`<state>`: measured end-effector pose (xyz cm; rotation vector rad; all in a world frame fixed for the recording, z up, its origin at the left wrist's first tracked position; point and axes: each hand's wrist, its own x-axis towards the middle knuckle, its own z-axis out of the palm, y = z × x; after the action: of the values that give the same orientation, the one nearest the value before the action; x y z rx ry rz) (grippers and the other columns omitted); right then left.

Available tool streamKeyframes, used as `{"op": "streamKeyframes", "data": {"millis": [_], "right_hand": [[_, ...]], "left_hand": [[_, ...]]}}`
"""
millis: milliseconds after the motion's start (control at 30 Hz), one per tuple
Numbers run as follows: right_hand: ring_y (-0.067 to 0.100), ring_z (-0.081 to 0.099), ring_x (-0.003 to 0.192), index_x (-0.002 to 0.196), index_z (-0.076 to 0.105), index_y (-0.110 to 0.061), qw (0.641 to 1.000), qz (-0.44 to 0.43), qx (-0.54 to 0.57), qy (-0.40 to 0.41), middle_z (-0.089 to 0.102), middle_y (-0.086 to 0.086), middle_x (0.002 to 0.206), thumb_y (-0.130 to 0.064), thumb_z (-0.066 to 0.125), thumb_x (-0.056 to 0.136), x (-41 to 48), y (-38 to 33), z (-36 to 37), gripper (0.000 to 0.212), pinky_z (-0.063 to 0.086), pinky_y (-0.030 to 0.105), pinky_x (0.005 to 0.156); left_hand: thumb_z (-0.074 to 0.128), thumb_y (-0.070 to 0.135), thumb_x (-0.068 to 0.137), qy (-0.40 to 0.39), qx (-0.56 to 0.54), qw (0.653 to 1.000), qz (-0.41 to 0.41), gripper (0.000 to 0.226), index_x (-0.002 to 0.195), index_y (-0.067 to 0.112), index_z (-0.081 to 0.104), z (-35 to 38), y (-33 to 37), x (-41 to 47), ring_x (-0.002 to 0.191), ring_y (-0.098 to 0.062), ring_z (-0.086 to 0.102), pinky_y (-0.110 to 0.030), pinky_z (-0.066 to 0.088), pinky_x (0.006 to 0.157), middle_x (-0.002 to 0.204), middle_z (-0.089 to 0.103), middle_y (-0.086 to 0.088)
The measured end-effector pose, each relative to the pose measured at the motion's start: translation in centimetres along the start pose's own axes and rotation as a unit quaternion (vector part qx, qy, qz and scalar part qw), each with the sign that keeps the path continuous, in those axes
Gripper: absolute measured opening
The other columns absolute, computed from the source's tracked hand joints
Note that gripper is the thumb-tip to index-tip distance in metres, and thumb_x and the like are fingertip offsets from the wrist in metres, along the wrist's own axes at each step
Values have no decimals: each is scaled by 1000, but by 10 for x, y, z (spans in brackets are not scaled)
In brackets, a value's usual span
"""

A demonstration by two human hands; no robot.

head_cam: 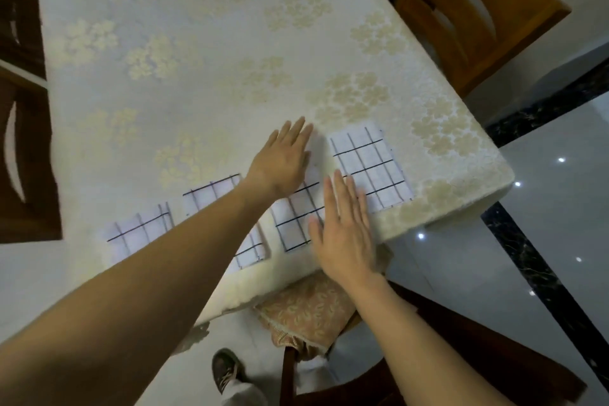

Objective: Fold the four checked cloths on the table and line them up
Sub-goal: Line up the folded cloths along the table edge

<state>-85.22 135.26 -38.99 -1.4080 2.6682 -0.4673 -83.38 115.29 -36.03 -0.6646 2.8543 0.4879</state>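
Table (pixel 197 43) holds checked cloth (pixel 293 224) under left hand (pixel 283 161) and right hand (pixel 346 234).

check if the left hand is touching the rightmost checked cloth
Apart: the head view shows a clear gap between the left hand and the rightmost checked cloth.

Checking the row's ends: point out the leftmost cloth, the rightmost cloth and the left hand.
leftmost cloth (pixel 138 229), head view, its visible middle
rightmost cloth (pixel 370 168), head view, centre of its top
left hand (pixel 283 158), head view, its back
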Motion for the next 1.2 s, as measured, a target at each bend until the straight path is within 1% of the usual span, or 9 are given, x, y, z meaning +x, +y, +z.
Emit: {"op": "streamKeyframes", "data": {"millis": [100, 200, 333, 633, 800, 933, 1000, 1100, 1200], "right_hand": [[35, -2, 155, 161, 12, -9, 997, 17, -33, -61, 1, 18, 168, -55, 27, 101, -3, -30, 23, 77, 12, 55, 124], [36, -5, 155, 162, 6, -16, 991, 37, -78, -104, -1, 15, 168, -65, 17, 100, -8, -34, 39, 79, 11, 57, 123], [34, -8, 155, 162, 1, -18, 988, 43, -93, -118, -4, 14, 168, -68, 12, 99, -7, -30, 42, 81, 6, 54, 125], [39, -8, 154, 162, 6, -17, 991, 34, -78, -107, -4, 17, 168, -74, 19, 97, -21, -32, 38, 88, 7, 57, 124], [39, -6, 154, 162, 6, -15, 989, 57, -79, -108, -2, 17, 167, -71, 14, 98, -9, -39, 46, 85, 9, 58, 123], [38, -12, 154, 161, -3, -17, 986, 56, -94, -128, -9, 16, 167, -70, 6, 97, 1, -39, 48, 84, 3, 57, 124], [37, -14, 153, 161, -5, -17, 985, 56, -94, -130, -12, 16, 167, -70, 4, 97, 1, -39, 47, 84, 2, 57, 124], [37, -9, 154, 161, 2, -13, 991, 54, -69, -100, -5, 17, 167, -67, 11, 99, -2, -44, 36, 82, 9, 57, 123], [34, -8, 155, 161, 5, -9, 998, 6, -23, -61, -3, 18, 167, -57, 22, 103, -14, -69, 20, 77, 8, 53, 126]], "left_hand": [[26, 34, 112, -73, 11, 996, -40, 62, 163, 16, -3, 23, -22, -37, 157, -29, -5, -42, 4, 127, 171, -11, -4], [25, 36, 112, -84, 4, 995, -44, 62, 163, 20, -8, 35, -33, -45, 157, -26, -11, -42, 1, 127, 170, -16, 0], [22, 35, 113, -75, 3, 996, -40, 61, 163, 17, -8, 38, -29, -39, 156, -28, -14, -43, -2, 127, 169, -17, -2], [36, 37, 110, -64, -43, 997, -29, 66, 163, 17, 3, 30, -37, -31, 158, -23, -4, -37, 5, 127, 171, -6, -1], [34, 36, 111, -68, -29, 997, -23, 65, 163, 15, 3, 28, -38, -26, 158, -25, -4, -37, 5, 127, 171, -6, -2], [30, 37, 111, -54, 18, 998, -29, 63, 163, 16, 0, 28, -40, -23, 157, -25, -6, -39, 3, 128, 171, -7, -1], [29, 37, 111, -58, 12, 998, -31, 63, 163, 16, 0, 28, -40, -25, 157, -25, -7, -39, 2, 128, 171, -7, -1], [26, 37, 112, -41, 8, 999, -30, 62, 163, 17, -2, 27, -40, -31, 157, -26, -8, -41, -1, 128, 171, -9, -1], [22, 35, 112, 19, 5, 998, -53, 59, 163, 16, 1, 14, -52, -45, 157, -26, -9, -41, -3, 127, 171, -8, -1]]}}
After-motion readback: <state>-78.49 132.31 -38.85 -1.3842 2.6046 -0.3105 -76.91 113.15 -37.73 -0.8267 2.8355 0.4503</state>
